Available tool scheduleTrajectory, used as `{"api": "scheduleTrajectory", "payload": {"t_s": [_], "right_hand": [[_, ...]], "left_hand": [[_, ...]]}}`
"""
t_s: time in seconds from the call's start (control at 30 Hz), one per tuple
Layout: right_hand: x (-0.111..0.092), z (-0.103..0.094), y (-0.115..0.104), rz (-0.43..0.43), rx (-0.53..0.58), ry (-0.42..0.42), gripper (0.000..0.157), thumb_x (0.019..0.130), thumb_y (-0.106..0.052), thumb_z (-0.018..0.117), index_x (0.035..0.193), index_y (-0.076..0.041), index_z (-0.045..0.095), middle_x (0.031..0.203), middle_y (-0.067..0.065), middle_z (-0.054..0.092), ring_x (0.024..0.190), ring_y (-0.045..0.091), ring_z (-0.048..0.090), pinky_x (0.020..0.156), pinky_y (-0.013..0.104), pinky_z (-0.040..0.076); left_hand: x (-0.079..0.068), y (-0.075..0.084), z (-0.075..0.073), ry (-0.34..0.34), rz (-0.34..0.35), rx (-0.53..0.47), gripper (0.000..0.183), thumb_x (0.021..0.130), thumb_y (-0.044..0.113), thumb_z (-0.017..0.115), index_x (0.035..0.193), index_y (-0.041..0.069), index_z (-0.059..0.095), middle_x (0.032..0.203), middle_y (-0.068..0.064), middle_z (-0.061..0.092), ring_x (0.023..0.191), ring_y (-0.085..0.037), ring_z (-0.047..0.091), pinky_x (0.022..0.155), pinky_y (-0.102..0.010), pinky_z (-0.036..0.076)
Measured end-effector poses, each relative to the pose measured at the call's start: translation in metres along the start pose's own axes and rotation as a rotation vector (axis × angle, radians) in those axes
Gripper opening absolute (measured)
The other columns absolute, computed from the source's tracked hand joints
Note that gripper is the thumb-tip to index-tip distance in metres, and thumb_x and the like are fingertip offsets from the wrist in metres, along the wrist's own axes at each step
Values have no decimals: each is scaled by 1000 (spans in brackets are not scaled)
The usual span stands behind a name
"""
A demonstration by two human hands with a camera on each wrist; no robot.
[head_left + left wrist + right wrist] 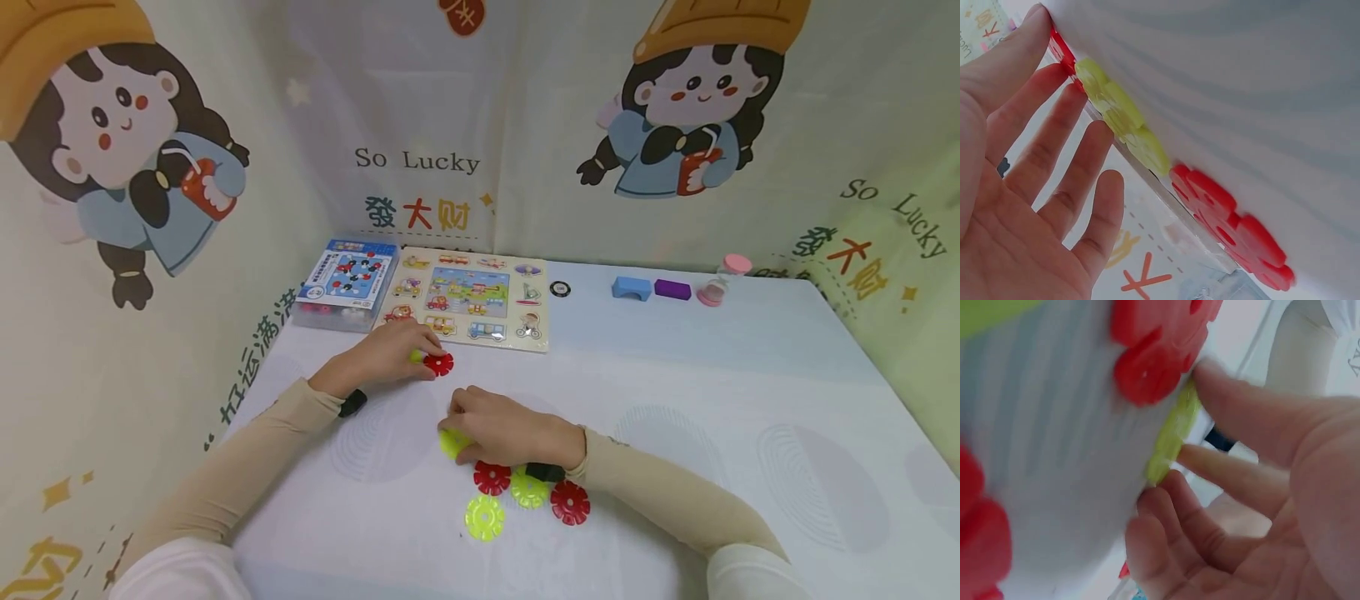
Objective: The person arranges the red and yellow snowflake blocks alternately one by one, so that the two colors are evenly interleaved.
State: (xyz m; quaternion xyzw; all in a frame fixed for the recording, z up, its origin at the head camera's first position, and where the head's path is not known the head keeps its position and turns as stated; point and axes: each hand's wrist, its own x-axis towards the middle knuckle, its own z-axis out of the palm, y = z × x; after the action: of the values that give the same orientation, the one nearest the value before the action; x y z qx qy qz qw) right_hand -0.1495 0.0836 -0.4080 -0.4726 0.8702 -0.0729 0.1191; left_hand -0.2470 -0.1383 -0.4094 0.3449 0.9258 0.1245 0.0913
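Observation:
My left hand (393, 348) pinches a red notched plastic disc (438, 364) between thumb and forefinger, near the wooden puzzle. A yellow-green disc (1121, 115) lies beside it under the hand. In the left wrist view another red disc (1229, 225) is nearest the camera, and the other fingers are spread. My right hand (498, 425) pinches a yellow-green notched disc (453, 443) by its edge, close over the table. Just below that hand, a red disc (492, 478), a yellow-green one (529, 488), another red one (570, 502) and another yellow-green one (484, 518) lie flat.
At the back left are a boxed molecule-model set (345, 286) and a wooden picture puzzle (468, 296). Farther right stand a black-and-white round chip (560, 288), a blue arch block (632, 288), a purple block (672, 289) and a pink sand timer (723, 282). Printed curtains enclose the table.

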Motion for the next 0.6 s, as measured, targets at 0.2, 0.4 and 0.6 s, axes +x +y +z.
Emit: {"api": "scheduleTrajectory", "payload": {"t_s": [0.2, 0.4, 0.6], "right_hand": [[-1, -2, 4, 29, 75, -12, 50, 76, -43, 75, 119, -19, 64, 114, -4, 55, 103, 6, 49, 85, 17, 48], [-3, -3, -2, -5, 19, -12, 44, 79, -40, 74, 118, -20, 64, 113, -3, 60, 98, 7, 54, 83, 18, 50], [-3, -1, -7, -57, -61, 37, 25, 80, -35, 71, 102, -22, 71, 99, -4, 64, 81, 6, 55, 71, 17, 48]], "left_hand": [[0, 0, 1, 5, -4, -1, 42, 78, 37, 76, 118, 24, 68, 117, 6, 65, 115, -19, 52, 100, -42, 41], [1, 1, 1, 20, 8, -2, 41, 77, 38, 76, 115, 23, 70, 115, 6, 65, 113, -19, 53, 99, -41, 42], [1, 0, 2, 22, 1, 3, 40, 77, 37, 77, 115, 24, 70, 116, 7, 65, 113, -18, 52, 99, -41, 42]]}}
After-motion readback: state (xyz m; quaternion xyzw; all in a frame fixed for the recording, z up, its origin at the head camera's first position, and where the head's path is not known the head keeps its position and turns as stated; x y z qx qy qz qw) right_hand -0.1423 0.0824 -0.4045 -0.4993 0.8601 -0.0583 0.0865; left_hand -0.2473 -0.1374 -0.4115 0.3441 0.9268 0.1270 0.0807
